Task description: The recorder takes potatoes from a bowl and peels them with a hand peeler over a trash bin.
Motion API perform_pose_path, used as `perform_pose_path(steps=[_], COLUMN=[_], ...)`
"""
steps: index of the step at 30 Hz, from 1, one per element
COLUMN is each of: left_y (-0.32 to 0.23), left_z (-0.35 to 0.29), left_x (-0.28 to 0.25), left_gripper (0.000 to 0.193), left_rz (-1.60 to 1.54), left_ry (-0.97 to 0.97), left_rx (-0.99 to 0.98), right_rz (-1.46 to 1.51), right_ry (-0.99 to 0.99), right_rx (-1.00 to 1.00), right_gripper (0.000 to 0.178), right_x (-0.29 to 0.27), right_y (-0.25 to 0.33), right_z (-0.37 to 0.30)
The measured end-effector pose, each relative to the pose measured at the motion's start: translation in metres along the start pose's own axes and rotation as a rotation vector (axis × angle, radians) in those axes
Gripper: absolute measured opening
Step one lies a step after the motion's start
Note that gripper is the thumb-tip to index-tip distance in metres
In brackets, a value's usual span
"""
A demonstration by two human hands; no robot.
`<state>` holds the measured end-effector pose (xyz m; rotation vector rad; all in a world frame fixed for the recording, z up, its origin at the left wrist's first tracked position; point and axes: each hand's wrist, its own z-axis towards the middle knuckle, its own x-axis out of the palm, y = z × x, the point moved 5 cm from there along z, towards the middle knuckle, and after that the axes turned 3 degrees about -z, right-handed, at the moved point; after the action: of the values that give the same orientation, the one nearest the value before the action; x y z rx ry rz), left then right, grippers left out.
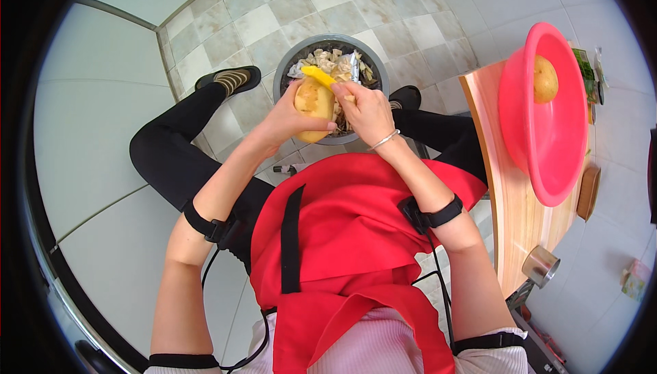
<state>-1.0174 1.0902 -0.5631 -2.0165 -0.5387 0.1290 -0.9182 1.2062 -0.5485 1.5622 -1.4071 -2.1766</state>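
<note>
Presently the left hand [291,119] has its grip closed round a potato [313,106], partly peeled, held directly above a round grey bin [287,76] that stands on the tiled floor [274,18] between the person's feet. The right hand [369,110] has its grip closed on a yellow peeler [319,75], whose head lies against the top of the potato; the two hands are just beside each other. Peelings and a piece of silvery wrapper [354,66] fill the bin to near its rim. Both hands sit well inside the bin's outline, with open floor beyond its far edge and to the person's left; a dark slipper with a striped sock [231,80] lies near the bin's left rim, and the other foot [408,95] touches or nearly touches the right rim. To the person's right runs the edge of a wooden worktop [503,223], well apart from the hands. On it stands a pink plastic basin [540,141], overhanging the near edge, with one peeled potato [545,78] inside. A metal cup [540,266] sits by the worktop's near corner. Behind the basin are small packages, green and dark [587,66]; their labels are too small to tell. A red apron [342,237] covers the lap.
</note>
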Motion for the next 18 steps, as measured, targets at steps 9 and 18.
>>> perform_pose_path(steps=[9,18], left_y=[-0.006,-0.007], left_z=[0.003,0.005], left_x=[0.004,0.001], left_gripper=[0.075,0.061], left_rz=[-0.073,-0.013], left_ry=[0.074,0.038], left_rx=[-0.024,-0.075], right_rz=[-0.443,-0.465], right_ry=[0.069,-0.011], right_rx=[-0.215,-0.124], right_gripper=[0.036,0.046], right_x=[-0.009,0.0], right_y=[0.024,0.026], right_z=[-0.016,-0.005])
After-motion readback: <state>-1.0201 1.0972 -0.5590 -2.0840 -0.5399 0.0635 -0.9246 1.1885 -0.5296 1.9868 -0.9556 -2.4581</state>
